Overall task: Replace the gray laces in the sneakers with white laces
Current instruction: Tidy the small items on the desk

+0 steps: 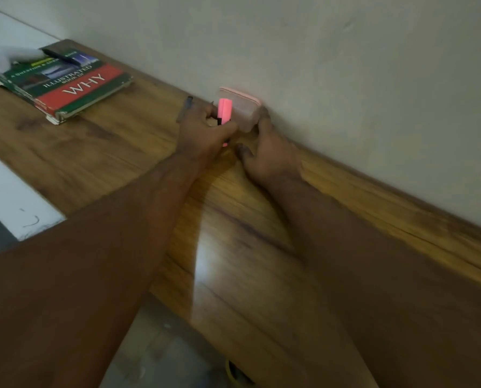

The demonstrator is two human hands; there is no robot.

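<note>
The red-and-green hardback book (65,84) at upper left reads "ILLUSTRATED BOOK OF WHY"; mid-frame, the left hand (202,133) curls round a pink highlighter (224,112); the right hand (264,152) cups a translucent pink-lidded plastic box (240,107) against the pale wall (317,65), on the brown wooden desk (247,261); no sneakers or laces show.

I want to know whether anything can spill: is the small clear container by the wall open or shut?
Shut, as far as shows: the container stands upright against the wall with its pink lid on top. The blur hides whether it is sealed.
</note>
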